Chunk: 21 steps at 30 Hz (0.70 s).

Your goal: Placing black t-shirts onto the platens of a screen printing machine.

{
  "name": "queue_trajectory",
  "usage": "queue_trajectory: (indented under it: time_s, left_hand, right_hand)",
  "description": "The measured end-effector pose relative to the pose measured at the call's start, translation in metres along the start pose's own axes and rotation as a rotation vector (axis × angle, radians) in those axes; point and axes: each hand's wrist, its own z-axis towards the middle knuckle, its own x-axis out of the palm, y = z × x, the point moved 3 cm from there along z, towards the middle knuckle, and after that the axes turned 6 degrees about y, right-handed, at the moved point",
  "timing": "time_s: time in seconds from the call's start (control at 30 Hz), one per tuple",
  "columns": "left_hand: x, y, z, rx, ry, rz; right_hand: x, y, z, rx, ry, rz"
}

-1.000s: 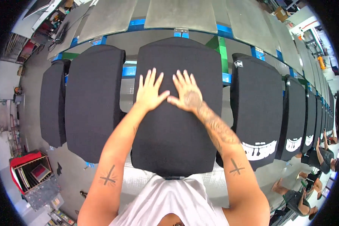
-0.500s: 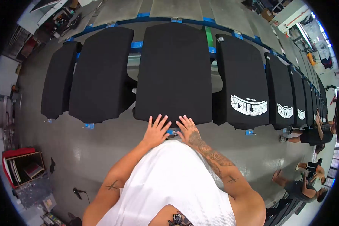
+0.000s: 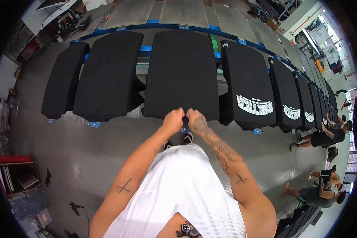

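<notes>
A plain black T-shirt (image 3: 182, 71) is stretched over the flat board straight ahead of me, its surface smooth. My left hand (image 3: 173, 121) is closed at the middle of the shirt's near edge, fingers curled on the hem. Close beside it, a small gap apart, my right hand (image 3: 195, 120) pinches the same hem, thumb side up. The fabric inside both grips is mostly hidden by my fingers. Just below the hands a blue metal bracket (image 3: 184, 129) shows under the board.
Black shirts cover the boards on both sides: a plain one (image 3: 107, 75) at left, a printed shirt (image 3: 250, 87) with a white design at right. Bare grey boards (image 3: 182, 14) line the far side. Co-workers (image 3: 329, 135) stand at right. A hair-dryer-shaped tool (image 3: 76, 207) lies on the floor at left.
My flat, spread hands have curled closed at the shirt's near edge. Both have moved slightly forward, and my shoes have come into view below them.
</notes>
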Motion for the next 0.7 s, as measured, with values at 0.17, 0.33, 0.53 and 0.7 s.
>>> queue_trajectory:
  time_s: [0.17, 0.33, 0.53, 0.7]
  left_hand:
    - [-0.003, 0.029, 0.070, -0.292, 0.310, -0.047]
    - [0.002, 0.029, 0.048, -0.247, 0.339, -0.031]
    - [0.011, 0.004, -0.058, 0.363, 0.050, 0.236]
    - [0.004, 0.005, -0.051, 0.287, 0.059, 0.017]
  right_hand:
    - [-0.007, -0.001, 0.055, 0.331, 0.251, 0.020]
    - [-0.003, 0.001, 0.034, 0.271, 0.183, 0.041]
    - [0.016, 0.001, -0.056, -0.337, -0.188, -0.141]
    - [0.020, -0.004, -0.059, -0.171, -0.078, -0.038]
